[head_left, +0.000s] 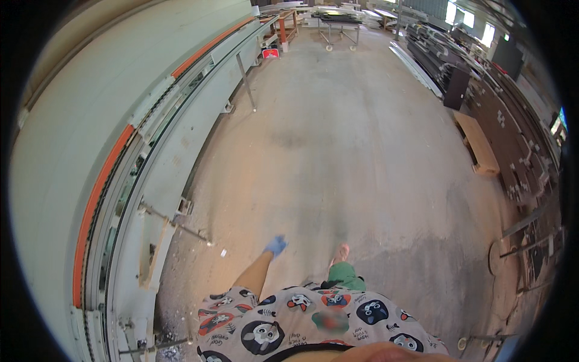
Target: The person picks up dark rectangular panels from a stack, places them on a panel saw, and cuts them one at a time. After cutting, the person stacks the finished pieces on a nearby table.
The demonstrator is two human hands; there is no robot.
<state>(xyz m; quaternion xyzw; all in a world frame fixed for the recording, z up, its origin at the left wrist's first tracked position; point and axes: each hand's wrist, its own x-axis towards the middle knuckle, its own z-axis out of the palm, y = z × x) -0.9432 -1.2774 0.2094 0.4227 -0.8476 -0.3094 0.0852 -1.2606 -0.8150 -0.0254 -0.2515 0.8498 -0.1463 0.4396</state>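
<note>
My left hand wears a blue glove and hangs out in front of my body over the concrete floor. Nothing is in it and it touches nothing; the fingers look loosely apart. The bare forearm runs back to my patterned shirt at the lower edge. My right hand is out of sight. One foot under a green trouser leg is stepped forward on the floor.
A long grey machine with an orange stripe runs along the left, with thin metal rods sticking out low. Dark panels and a wooden pallet line the right. A wheeled cart stands far ahead.
</note>
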